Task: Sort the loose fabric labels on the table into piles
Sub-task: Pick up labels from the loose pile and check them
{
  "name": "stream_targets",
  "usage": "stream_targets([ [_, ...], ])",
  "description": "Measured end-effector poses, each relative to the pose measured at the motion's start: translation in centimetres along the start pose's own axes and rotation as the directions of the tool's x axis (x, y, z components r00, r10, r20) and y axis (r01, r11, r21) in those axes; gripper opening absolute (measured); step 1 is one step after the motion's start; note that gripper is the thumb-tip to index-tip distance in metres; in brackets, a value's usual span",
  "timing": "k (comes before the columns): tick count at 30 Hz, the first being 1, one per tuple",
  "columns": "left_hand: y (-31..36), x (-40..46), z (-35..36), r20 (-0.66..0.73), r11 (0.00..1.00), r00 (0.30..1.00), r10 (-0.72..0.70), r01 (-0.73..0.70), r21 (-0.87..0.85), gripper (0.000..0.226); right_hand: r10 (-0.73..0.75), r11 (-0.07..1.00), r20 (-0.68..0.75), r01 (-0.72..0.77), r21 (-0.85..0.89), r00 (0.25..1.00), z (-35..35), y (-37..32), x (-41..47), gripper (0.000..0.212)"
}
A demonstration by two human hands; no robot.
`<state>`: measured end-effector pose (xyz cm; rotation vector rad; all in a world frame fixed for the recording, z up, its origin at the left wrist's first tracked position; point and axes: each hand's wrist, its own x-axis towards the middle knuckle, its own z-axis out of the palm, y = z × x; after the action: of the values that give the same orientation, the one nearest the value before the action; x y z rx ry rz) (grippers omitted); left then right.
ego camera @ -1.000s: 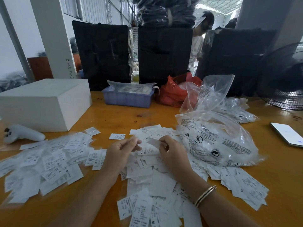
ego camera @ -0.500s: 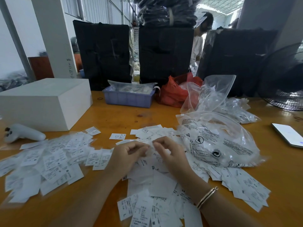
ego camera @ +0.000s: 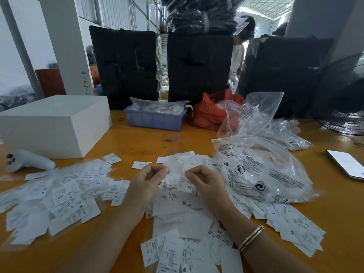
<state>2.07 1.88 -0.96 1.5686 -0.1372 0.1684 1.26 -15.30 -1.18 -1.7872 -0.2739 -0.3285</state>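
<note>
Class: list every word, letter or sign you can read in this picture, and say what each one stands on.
"XS": label hanging between the left hand and right hand.
"M": label beside the left hand.
"XS": label in the left pile.
Clear plastic bag: round symbols, wording too blurred.
Fine print on the labels: too small.

A garment factory or packing warehouse, by the look of it. Corrugated metal walls (ego camera: 118, 14) and roof, white pillar (ego camera: 65, 46), bare industrial hall. Tall black wrapped bales (ego camera: 199, 66) standing behind a wooden table (ego camera: 141, 142), another stacked on top. Heaps of white size labels (ego camera: 65, 192) marked XS, S, M spread over the tabletop, clear printed polybags (ego camera: 262, 170) beside them, a blue crate (ego camera: 155, 119) of more packets. A floor fan (ego camera: 342, 99) at the right. Another worker (ego camera: 239, 54) standing among the bales.
</note>
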Motion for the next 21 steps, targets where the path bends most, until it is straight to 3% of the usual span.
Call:
stream_targets([
  [3,0.2,0.0,-0.1,-0.002,0.981,0.998,-0.067,0.065,-0.184,0.022,0.029,0.999,0.041,-0.028,-0.031,0.999,0.3,0.2,0.0,0.012],
  [5,0.2,0.1,-0.2,-0.007,0.978,0.998,-0.065,0.062,-0.197,0.021,0.031,0.999,0.004,-0.032,0.027,0.999,0.1,0.2,0.1,0.013],
  [10,0.2,-0.1,-0.1,0.039,0.994,0.998,0.040,-0.044,0.101,0.007,0.050,0.992,-0.181,-0.028,0.126,0.982,-0.6,0.7,0.4,0.027],
  [14,-0.1,-0.4,0.4,0.111,0.926,0.988,0.111,-0.143,0.348,0.012,0.118,0.932,-0.251,-0.020,0.363,0.961,-0.2,0.5,0.3,0.041],
  [21,0.1,-0.6,0.7,0.138,0.878,0.979,0.149,-0.195,0.436,0.019,0.061,0.881,-0.193,0.038,0.471,0.979,0.9,-0.5,0.1,0.026],
])
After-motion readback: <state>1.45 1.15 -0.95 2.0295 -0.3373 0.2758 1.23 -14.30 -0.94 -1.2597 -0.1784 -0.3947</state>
